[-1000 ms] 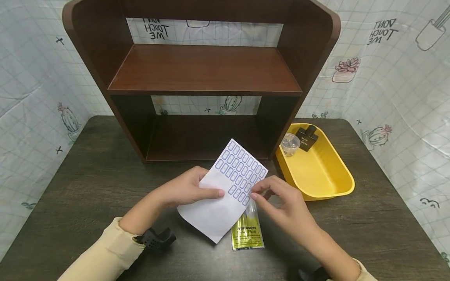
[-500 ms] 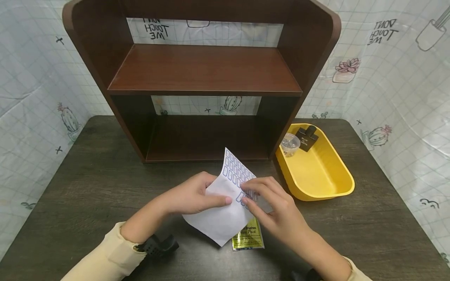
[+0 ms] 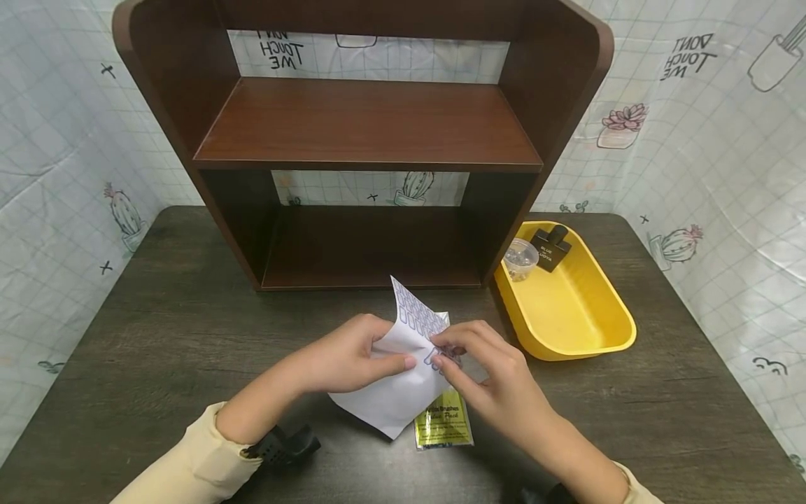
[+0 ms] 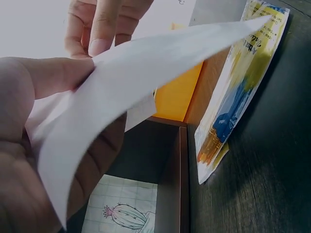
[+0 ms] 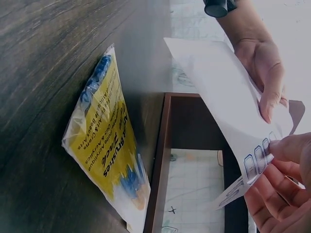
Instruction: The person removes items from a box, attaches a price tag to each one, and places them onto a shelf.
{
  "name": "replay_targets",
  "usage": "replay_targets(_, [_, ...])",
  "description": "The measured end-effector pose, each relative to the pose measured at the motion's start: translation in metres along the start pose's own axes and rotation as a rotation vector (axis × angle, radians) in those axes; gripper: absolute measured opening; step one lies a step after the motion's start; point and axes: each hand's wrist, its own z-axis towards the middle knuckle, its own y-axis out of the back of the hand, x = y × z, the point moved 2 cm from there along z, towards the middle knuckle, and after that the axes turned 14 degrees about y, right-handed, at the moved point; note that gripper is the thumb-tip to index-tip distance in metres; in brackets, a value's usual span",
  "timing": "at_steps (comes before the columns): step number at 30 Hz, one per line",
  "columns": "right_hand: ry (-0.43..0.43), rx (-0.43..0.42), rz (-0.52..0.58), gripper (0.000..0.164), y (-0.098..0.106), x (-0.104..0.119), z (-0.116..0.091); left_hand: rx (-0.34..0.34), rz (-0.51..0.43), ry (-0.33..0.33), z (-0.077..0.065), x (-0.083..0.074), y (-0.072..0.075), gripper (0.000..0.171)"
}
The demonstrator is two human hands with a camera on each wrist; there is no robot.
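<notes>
A white label sheet printed with rows of blue-outlined rounded stickers is bent up between both hands. My left hand grips it near the middle, thumb on the blank face and fingers behind. With thumb and fingers, my right hand pinches the sheet's right edge at the stickers. The right wrist view shows several blue-outlined labels beside that thumb. Below the sheet, a clear pack of artist brushes with a yellow card lies on the table, partly hidden; blue and orange brush parts show in the left wrist view.
A dark brown two-tier shelf stands behind the hands. To its right, a yellow tray holds a dark bottle and a small clear cup. Patterned white sheeting surrounds the dark wooden table.
The label sheet has gone from nearly flat to folded, its top corner turning up and left. My right hand has shifted slightly left, its fingers closing over the stickers; my left hand barely moved.
</notes>
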Motion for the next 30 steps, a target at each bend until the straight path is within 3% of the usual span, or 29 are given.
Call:
replay_targets(15, [-0.048,-0.021,0.041,0.034,0.0006,-0.0023,-0.0014,0.023,0.013,0.000,-0.0017,-0.0010,-0.0039,0.020])
replay_targets(30, [-0.040,-0.027,0.006,0.029,0.0005,0.0003,0.0005,-0.039,0.052,-0.032,-0.0024,-0.0031,-0.0057,0.021])
